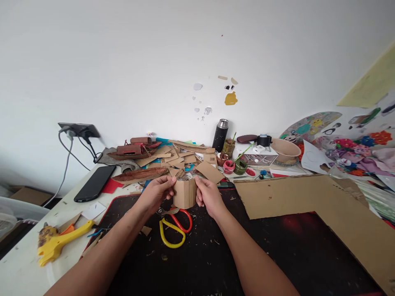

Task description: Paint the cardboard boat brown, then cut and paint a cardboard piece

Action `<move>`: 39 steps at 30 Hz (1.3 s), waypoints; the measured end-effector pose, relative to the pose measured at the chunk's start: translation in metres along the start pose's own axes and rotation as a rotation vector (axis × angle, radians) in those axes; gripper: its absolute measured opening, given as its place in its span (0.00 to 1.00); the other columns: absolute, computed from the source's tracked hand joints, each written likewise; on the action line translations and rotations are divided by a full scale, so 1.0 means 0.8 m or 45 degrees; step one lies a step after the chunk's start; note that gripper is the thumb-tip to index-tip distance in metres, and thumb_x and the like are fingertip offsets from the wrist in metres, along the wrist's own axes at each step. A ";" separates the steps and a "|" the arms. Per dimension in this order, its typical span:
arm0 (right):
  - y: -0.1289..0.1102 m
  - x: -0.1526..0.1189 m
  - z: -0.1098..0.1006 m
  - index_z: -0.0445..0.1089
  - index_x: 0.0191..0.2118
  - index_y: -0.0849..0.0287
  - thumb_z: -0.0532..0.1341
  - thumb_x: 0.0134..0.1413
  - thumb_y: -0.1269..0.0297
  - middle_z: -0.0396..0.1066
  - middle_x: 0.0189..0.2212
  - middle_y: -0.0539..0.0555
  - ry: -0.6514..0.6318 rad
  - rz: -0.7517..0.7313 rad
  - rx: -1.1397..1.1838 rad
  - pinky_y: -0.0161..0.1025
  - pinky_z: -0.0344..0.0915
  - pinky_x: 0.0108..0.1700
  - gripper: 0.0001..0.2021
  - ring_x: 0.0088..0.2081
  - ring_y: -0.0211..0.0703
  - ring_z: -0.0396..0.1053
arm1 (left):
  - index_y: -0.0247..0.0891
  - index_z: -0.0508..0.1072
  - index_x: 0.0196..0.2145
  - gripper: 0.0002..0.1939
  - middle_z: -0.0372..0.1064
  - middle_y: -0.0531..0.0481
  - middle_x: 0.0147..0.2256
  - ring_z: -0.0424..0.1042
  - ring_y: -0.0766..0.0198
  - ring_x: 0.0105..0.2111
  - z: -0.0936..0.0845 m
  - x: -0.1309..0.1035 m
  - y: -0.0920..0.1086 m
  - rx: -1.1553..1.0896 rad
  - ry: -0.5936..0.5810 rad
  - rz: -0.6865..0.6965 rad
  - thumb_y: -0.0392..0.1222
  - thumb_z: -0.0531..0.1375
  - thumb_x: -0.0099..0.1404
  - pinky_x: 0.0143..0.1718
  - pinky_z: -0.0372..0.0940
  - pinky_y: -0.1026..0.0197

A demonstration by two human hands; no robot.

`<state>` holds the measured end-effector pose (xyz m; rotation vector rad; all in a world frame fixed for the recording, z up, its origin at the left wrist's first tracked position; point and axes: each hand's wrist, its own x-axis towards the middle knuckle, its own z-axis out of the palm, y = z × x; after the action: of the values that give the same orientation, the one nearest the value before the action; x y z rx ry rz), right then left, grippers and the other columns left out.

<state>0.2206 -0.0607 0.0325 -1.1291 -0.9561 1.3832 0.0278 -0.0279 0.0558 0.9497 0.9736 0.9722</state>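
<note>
Between my two hands is a small piece of brown cardboard [184,193], bent into a gentle curve. My left hand [162,190] pinches its left edge, and my right hand [208,194] pinches the right edge. Just below it, a pair of scissors [173,240] with one yellow and one red handle lies on the dark mat [197,269]; the blades are partly hidden under my left hand. Behind my hands is a heap of cardboard scraps [180,158]. Two brown boat models stand left of the heap, the nearer a bare hull [140,175].
A yellow glue gun [61,242] and a black phone [95,183] lie at left. Open paint jars [228,166], a black flask [220,135] and a beige bowl [285,151] stand along the wall. A large cut cardboard sheet [286,195] covers the mat's right side.
</note>
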 end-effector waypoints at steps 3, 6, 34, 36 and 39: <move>-0.002 0.000 -0.001 0.62 0.23 0.55 0.67 0.50 0.27 0.57 0.11 0.42 0.001 -0.044 0.028 0.31 0.47 0.13 0.33 0.11 0.33 0.58 | 0.37 0.73 0.23 0.30 0.66 0.53 0.16 0.60 0.70 0.17 -0.005 0.002 0.000 0.028 0.092 0.120 0.62 0.81 0.42 0.18 0.53 0.68; -0.003 -0.002 0.000 0.63 0.23 0.55 0.66 0.52 0.27 0.60 0.12 0.43 -0.017 -0.060 -0.001 0.31 0.49 0.14 0.33 0.12 0.33 0.59 | 0.37 0.73 0.24 0.29 0.68 0.53 0.18 0.62 0.70 0.18 -0.010 0.003 0.002 -0.011 0.146 0.191 0.61 0.81 0.44 0.20 0.56 0.68; -0.006 0.001 -0.004 0.61 0.25 0.54 0.69 0.49 0.30 0.55 0.11 0.40 0.056 -0.010 0.141 0.32 0.43 0.14 0.32 0.11 0.31 0.51 | 0.37 0.74 0.28 0.27 0.59 0.58 0.12 0.48 0.75 0.12 -0.006 -0.008 0.009 -0.061 -0.149 -0.007 0.58 0.81 0.47 0.15 0.39 0.69; -0.006 0.000 -0.002 0.62 0.25 0.54 0.69 0.50 0.30 0.57 0.12 0.41 0.032 -0.016 0.144 0.32 0.44 0.14 0.31 0.12 0.32 0.54 | 0.37 0.73 0.27 0.27 0.59 0.58 0.13 0.50 0.75 0.12 -0.009 -0.006 0.010 -0.121 -0.077 0.060 0.56 0.82 0.45 0.15 0.40 0.70; -0.005 -0.002 0.001 0.62 0.25 0.54 0.68 0.51 0.30 0.58 0.12 0.41 -0.011 -0.044 0.112 0.32 0.45 0.14 0.31 0.12 0.33 0.55 | 0.37 0.72 0.26 0.27 0.62 0.57 0.14 0.55 0.74 0.14 -0.012 -0.003 0.008 -0.169 -0.040 0.123 0.55 0.82 0.45 0.17 0.43 0.71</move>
<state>0.2207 -0.0617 0.0368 -1.0370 -0.9082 1.3898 0.0170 -0.0264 0.0599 0.9046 0.8323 1.0865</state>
